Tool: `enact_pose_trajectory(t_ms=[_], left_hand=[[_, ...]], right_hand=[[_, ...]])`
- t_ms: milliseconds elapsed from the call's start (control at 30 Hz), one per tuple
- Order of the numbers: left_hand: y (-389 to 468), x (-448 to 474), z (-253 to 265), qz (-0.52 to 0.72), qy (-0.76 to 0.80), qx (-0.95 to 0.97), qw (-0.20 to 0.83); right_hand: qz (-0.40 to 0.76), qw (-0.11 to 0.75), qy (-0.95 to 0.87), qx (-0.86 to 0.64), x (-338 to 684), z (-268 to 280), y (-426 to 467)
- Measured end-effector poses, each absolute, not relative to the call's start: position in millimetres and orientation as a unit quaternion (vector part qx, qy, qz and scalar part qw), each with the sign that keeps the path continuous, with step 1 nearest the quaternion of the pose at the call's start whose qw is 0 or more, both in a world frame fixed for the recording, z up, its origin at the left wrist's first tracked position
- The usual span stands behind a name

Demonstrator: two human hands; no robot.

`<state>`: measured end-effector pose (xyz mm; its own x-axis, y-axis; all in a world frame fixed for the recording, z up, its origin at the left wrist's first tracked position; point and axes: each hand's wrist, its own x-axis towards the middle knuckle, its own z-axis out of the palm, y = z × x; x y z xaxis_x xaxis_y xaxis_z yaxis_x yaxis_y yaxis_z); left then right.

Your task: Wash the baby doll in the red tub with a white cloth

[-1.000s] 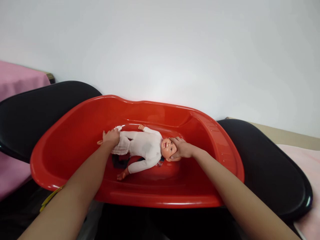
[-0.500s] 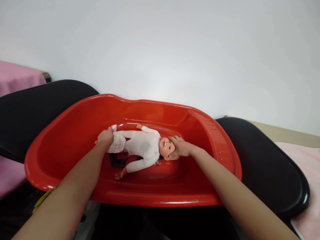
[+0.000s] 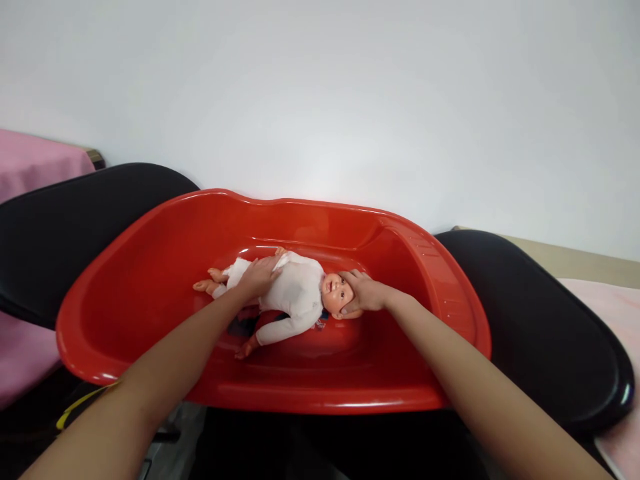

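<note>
A baby doll (image 3: pixel 295 287) in a white body suit lies on its back in a red baby bathtub (image 3: pixel 350 400), head to the right and bare feet to the left. My right hand (image 3: pixel 367 293) cups the top and side of the doll's head, with thumb and fingers on either side. My left hand (image 3: pixel 260 277) rests over the doll's hip and lower belly, holding a white cloth (image 3: pixel 283 259) that is mostly hidden beneath it. A bit of the cloth shows at the fingertips, close to the doll's far hand.
Black seat-like surfaces (image 3: pixel 75 233) flank the tub at both ends. Pink cloth (image 3: pixel 35 160) covers a surface at far left, and pale pink cloth (image 3: pixel 605 320) lies at far right. A white wall (image 3: pixel 320 100) rises behind the tub.
My left hand has moved right with the cloth, from the doll's feet up to its hip and belly. The doll's feet now show. My right hand stays at its head.
</note>
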<state>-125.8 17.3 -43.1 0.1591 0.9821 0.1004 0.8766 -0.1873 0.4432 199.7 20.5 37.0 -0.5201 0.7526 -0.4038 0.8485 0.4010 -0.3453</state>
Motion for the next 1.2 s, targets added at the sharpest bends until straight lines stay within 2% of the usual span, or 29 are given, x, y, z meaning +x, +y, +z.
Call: enact_pose_trajectory(t_ms=[133,400,700,867,1100,1200], left_hand=[[14.0,-141.6,-53.3,0.172,0.642,0.734,0.142],[13.8,-178.5,-71.8,0.097,0.716,0.688,0.061],[7.9,-196.6,-66.2,0.051,0.769,0.636,0.035],[4.6,-204.9,-65.1,0.019,0.817,0.576,-0.024],[1.3,-205.0,-61.1,0.068,0.823,0.564,-0.003],[0.4,-205.4,-55.8,0.095,0.832,0.545,0.038]], right_hand=[[-0.265,0.094,0.83,0.483,199.5,37.6,20.4],[-0.264,0.095,0.827,0.487,198.9,37.1,21.2],[-0.267,0.096,0.826,0.487,201.1,32.8,24.9],[-0.262,0.092,0.836,0.473,203.4,29.4,26.4],[-0.257,0.09,0.837,0.474,204.0,26.9,28.2],[-0.257,0.092,0.837,0.474,203.3,27.5,28.3]])
